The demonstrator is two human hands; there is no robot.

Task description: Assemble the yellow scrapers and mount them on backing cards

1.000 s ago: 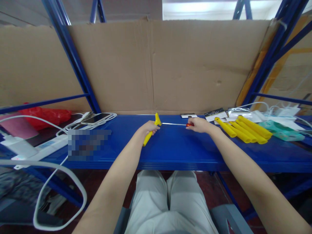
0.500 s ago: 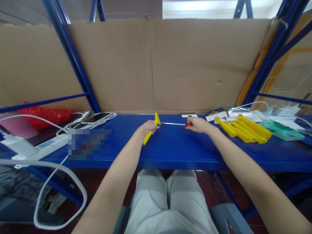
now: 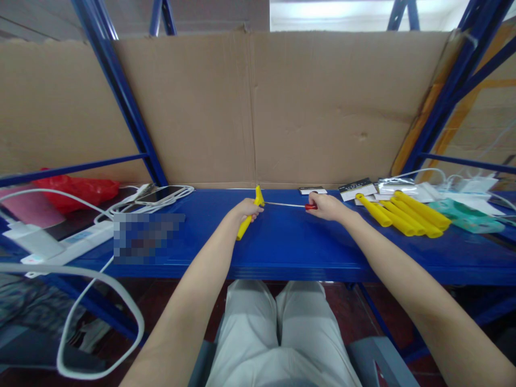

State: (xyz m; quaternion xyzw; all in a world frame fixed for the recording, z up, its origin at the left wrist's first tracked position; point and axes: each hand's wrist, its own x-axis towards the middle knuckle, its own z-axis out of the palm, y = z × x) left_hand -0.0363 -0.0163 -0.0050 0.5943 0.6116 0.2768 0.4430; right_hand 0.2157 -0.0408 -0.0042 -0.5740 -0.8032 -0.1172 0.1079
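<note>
My left hand is closed round a yellow plastic handle with a flared head, held at a slant above the blue tabletop. In my right hand is a screwdriver, gripped by its red handle. Its long thin metal shaft lies nearly level and points left, with the tip at the neck of the flared head. Whether the tip sits in a screw there is too small to tell. Several loose yellow handles lie side by side to the right of my right forearm.
Black-and-white cards and a green plastic packet lie on the right of the blue table. At left are a white power strip, cables, a phone and a red plastic bag. A cardboard panel stands behind.
My right hand and the screwdriver have shifted very slightly left. My left hand keeps the yellow handle in almost the same place.
</note>
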